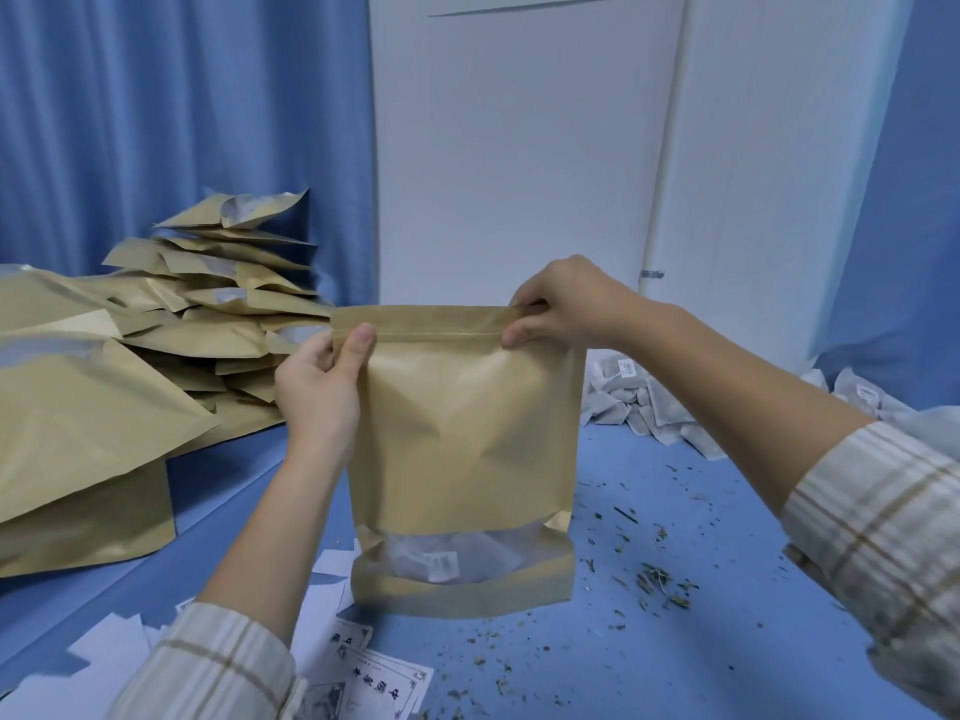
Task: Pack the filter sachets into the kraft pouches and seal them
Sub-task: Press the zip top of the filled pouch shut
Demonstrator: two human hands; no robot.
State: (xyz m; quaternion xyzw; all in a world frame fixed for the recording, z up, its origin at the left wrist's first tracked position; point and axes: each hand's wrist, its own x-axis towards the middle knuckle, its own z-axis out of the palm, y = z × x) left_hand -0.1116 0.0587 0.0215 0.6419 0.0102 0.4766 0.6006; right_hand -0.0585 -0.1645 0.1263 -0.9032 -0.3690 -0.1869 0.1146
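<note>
A kraft pouch (462, 433) stands upright on the blue table, held at its top edge. Filter sachets (441, 561) show through the clear window near its bottom. My left hand (322, 387) pinches the top left corner at the zip strip, thumb on the front. My right hand (556, 304) pinches the top right corner of the same strip. The zip line looks flat and pressed together across the top.
A tall pile of kraft pouches (197, 304) fills the left side. Loose filter sachets (644, 402) lie at the back right behind the pouch. Printed paper cards (374, 683) lie at the front edge. Dried herb crumbs (660, 584) are scattered on the blue tabletop (701, 511).
</note>
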